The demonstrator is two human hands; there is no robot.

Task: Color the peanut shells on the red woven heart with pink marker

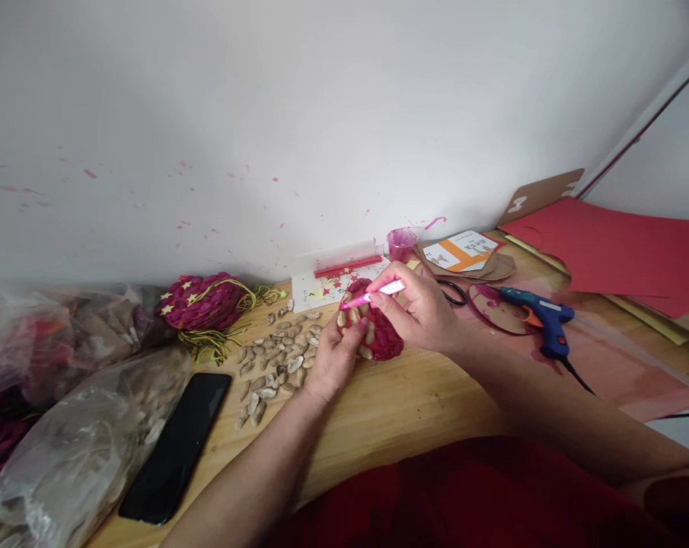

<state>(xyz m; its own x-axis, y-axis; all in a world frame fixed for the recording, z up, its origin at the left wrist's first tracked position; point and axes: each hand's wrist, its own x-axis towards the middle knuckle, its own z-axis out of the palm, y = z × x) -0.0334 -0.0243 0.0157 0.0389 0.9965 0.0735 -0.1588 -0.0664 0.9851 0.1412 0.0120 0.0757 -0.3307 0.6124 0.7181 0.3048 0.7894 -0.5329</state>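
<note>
My left hand (342,352) grips the near-left side of a craft piece (386,335) set with peanut shells, most of them coated magenta and some still tan. Between the thumb and fingers of my right hand (416,308) is a white-handled paintbrush (390,288), pink along its front part. Its tip points left and meets, or nearly meets, the piece's upper left edge; exact contact is too small to tell. Loose peanut shells (279,354) lie spread on the wooden table (390,411), left of my left hand. Behind the piece stands a cup of pink paint (402,243).
At left are a magenta star-dotted ornament (204,301), plastic bags (87,434) and a black phone (176,449). A sheet with star stickers (307,293) lies behind. At right are a blue glue gun (550,320), black-handled scissors (452,292), a paint-stained disc (496,308) and red paper (618,243).
</note>
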